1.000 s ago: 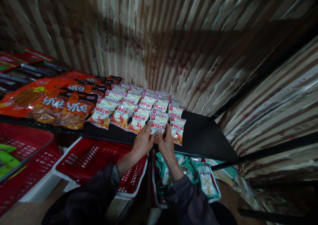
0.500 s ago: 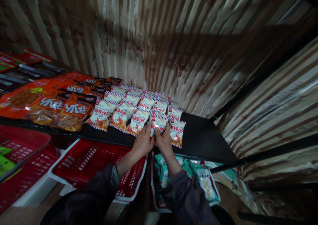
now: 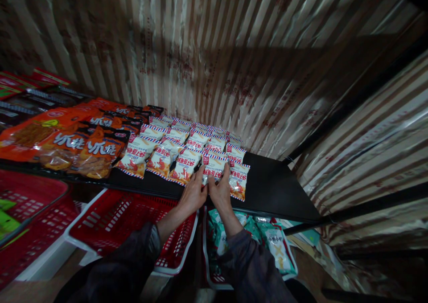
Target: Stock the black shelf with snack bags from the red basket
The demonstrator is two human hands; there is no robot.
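White packet was clamped between the fingers of the left hand and right hand; teal packets lay toward its five o'clock.

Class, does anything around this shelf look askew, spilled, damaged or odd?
No spill or damage is visible, and the white snack packets sit in rough rows on the black shelf. The striped wall covering behind looks mildly odd: it is creased rather than flat.
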